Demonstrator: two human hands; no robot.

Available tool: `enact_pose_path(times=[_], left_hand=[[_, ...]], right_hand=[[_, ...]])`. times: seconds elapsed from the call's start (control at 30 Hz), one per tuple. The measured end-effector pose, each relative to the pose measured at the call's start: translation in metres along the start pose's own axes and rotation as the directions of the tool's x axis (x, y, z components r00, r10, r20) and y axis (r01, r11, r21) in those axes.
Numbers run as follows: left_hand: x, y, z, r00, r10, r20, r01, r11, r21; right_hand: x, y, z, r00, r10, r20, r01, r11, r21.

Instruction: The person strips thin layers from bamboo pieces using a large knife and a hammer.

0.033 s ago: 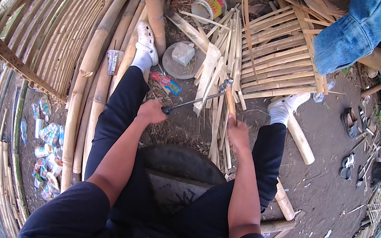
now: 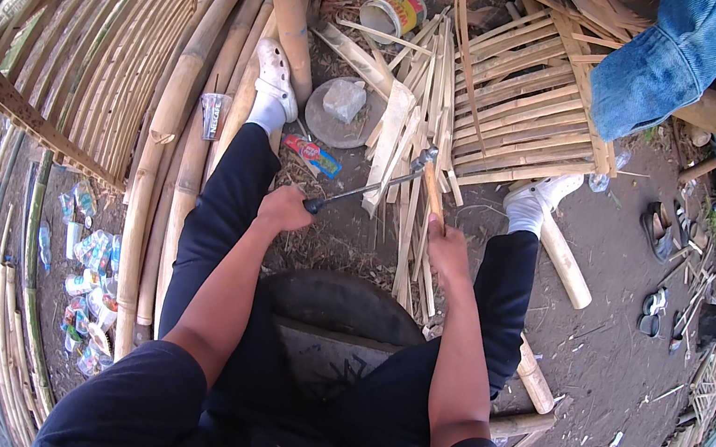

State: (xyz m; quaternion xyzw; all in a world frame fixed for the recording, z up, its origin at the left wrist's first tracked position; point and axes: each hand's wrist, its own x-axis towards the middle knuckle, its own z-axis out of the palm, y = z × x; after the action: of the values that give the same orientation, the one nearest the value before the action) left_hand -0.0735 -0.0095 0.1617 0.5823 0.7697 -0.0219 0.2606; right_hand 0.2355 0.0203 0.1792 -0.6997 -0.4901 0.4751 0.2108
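My left hand [image 2: 285, 208] grips the black handle of a long metal blade tool [image 2: 373, 188]. The tool slants up to the right, and its tip meets the top of a short bamboo piece [image 2: 432, 193]. My right hand [image 2: 447, 248] holds that bamboo piece upright by its lower end. Under both hands lies a bundle of split bamboo strips [image 2: 412, 128] on the dirt between my legs. I sit on a black tyre [image 2: 345, 302], with my feet in white shoes on either side.
Thick bamboo poles [image 2: 168, 144] lie at the left and a woven bamboo panel [image 2: 527, 119] at the upper right. Ahead are a round flat stone [image 2: 337, 121] and a tin can [image 2: 393, 12]. A person in jeans [image 2: 670, 58] stands at the upper right. Sandals [image 2: 660, 227] lie at the right.
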Motion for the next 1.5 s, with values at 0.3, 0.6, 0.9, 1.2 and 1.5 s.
enact_pose_path(times=[0.3, 0.6, 0.9, 1.2, 1.5], left_hand=[[0.003, -0.003, -0.006, 1.0, -0.023, 0.015, 0.022, 0.999, 0.042], [0.01, -0.007, 0.013, 0.999, -0.024, -0.035, 0.024, 1.0, -0.012], [0.01, -0.009, 0.015, 0.997, -0.067, 0.03, 0.069, 0.996, -0.048], [0.008, -0.01, 0.016, 0.997, -0.073, 0.016, 0.073, 0.995, -0.065], [0.011, -0.014, 0.015, 0.993, -0.115, -0.01, 0.114, 0.991, -0.068]], right_hand=[[0.001, 0.006, 0.0, 1.0, -0.031, 0.005, 0.031, 0.999, -0.024], [0.007, 0.015, 0.002, 0.998, -0.045, -0.053, 0.035, 0.985, -0.168], [0.004, 0.016, -0.003, 0.998, 0.063, -0.013, -0.064, 0.985, -0.159], [-0.002, 0.006, -0.005, 0.99, 0.135, 0.032, -0.124, 0.965, -0.232], [0.021, 0.04, 0.028, 0.994, 0.101, 0.052, -0.061, 0.863, -0.501]])
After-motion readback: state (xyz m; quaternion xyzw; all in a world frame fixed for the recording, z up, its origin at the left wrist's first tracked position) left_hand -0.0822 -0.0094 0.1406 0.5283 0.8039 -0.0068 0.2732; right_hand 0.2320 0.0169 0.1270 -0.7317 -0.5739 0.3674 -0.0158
